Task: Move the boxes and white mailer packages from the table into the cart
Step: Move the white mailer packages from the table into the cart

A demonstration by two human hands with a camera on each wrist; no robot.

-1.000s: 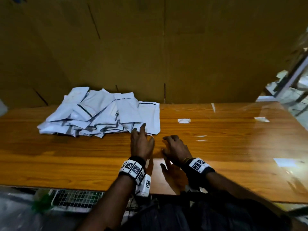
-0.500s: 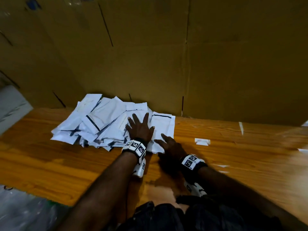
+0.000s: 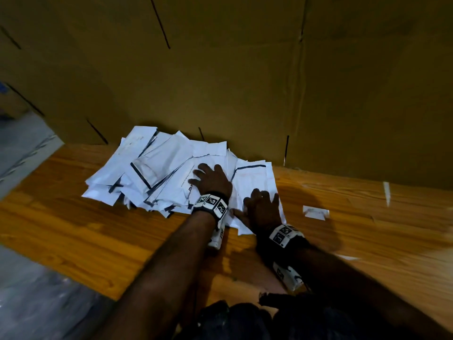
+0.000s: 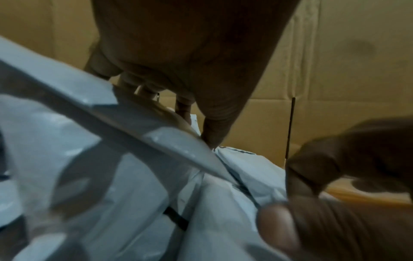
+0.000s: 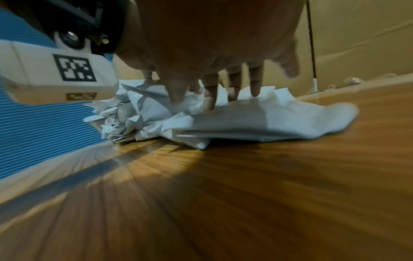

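1. The loose heap of white plastic mailer packages (image 3: 171, 173) lies on the brown wooden table (image 3: 73, 229).
2. The left hand (image 3: 213, 180) rests flat on the heap, fingers spread, gripping nothing.
3. The right hand (image 3: 263, 209) rests on the heap's near edge; blur hides its grip.

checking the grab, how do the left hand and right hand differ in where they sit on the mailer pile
The left hand lies on top of the mailer pile, further from the person; the right hand sits at the pile's near right edge, partly over the table. The left covers overlapping mailers, the right the rightmost one. Both are palm down, neither gripping.
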